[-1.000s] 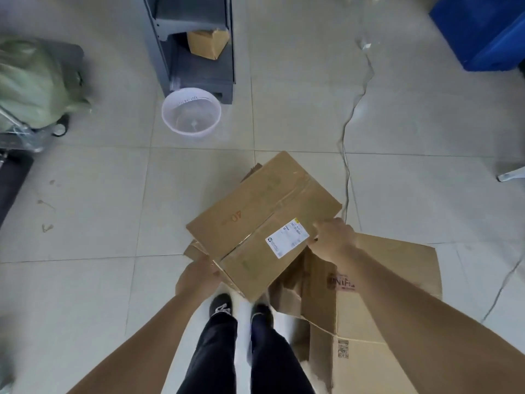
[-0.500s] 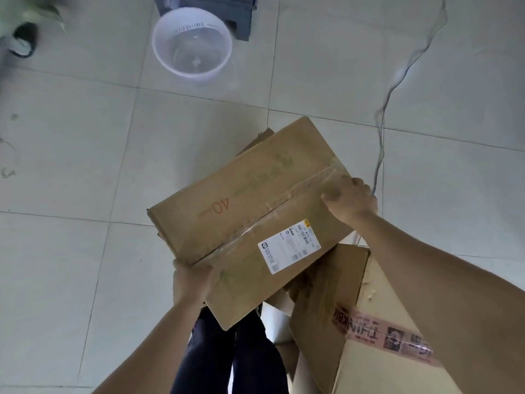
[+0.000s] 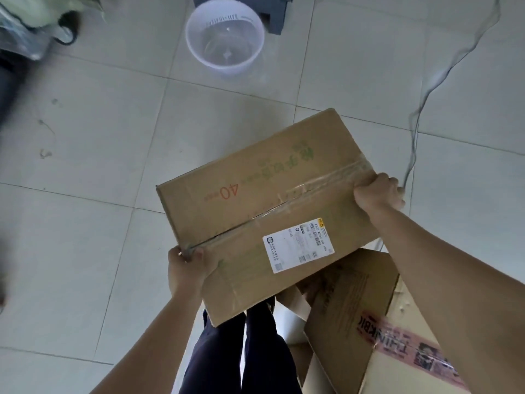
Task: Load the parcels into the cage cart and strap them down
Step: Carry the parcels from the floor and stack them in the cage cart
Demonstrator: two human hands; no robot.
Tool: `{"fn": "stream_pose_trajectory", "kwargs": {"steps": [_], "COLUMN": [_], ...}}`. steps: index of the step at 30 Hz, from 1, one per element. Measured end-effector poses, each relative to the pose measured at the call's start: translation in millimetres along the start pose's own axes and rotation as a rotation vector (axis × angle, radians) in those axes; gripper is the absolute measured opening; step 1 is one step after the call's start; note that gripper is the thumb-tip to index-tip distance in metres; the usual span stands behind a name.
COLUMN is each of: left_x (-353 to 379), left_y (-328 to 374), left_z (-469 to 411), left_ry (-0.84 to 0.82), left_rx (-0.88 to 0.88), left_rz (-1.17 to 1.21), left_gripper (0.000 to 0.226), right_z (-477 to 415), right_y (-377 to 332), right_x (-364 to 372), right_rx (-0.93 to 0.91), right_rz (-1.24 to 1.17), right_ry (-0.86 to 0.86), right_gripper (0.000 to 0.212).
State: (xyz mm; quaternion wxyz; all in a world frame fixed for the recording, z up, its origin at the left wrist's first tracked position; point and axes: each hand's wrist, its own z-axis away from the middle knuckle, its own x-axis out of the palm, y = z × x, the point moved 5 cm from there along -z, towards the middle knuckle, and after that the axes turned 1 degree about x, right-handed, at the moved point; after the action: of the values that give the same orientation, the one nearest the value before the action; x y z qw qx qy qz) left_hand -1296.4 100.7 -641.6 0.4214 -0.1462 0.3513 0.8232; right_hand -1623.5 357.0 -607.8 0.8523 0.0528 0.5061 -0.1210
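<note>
Holding a taped cardboard parcel [image 3: 264,211] off the floor between two hands, above the person's dark trouser legs [image 3: 241,351].

Its top carries a red "40" and a white shipping label [image 3: 298,245]; the left hand [image 3: 184,268] is clamped on the near-left edge at the tape seam, the right hand [image 3: 379,193] on the far-right edge. A second box with pink printed tape [image 3: 355,314] lies just below to the right. Farther off on the tiled floor [image 3: 85,166] stand a white plastic basin [image 3: 224,38] and a thin cable [image 3: 420,109].
</note>
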Motion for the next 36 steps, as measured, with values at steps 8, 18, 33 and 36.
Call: {"fn": "stream_pose_trajectory", "kwargs": {"steps": [8,18,33,36], "left_x": [-83.8,-228.1,-486.8,-538.9], "left_y": [18.1,27.7,-83.6,-120.1], "left_z": [20.8,91.2,190.5,213.1], "left_ry": [0.133,0.356,0.68,0.758], "left_rx": [0.079,0.095,0.04,0.052], "left_rz": [0.088,0.2,0.477,0.533], "left_gripper": [0.043,0.038,0.045,0.045], "right_z": [69.4,196.4,472.2,539.4], "right_y": [-32.6,-107.3,-241.3,-253.2], "right_x": [-38.0,-116.7,-130.5,-120.9], "right_rx": [-0.132,-0.469,-0.996,-1.074], "right_rz": [-0.102,-0.141,-0.227,-0.206], "right_ry": [0.048,0.193,0.124,0.118], "right_gripper": [0.054,0.053,0.047,0.047]}}
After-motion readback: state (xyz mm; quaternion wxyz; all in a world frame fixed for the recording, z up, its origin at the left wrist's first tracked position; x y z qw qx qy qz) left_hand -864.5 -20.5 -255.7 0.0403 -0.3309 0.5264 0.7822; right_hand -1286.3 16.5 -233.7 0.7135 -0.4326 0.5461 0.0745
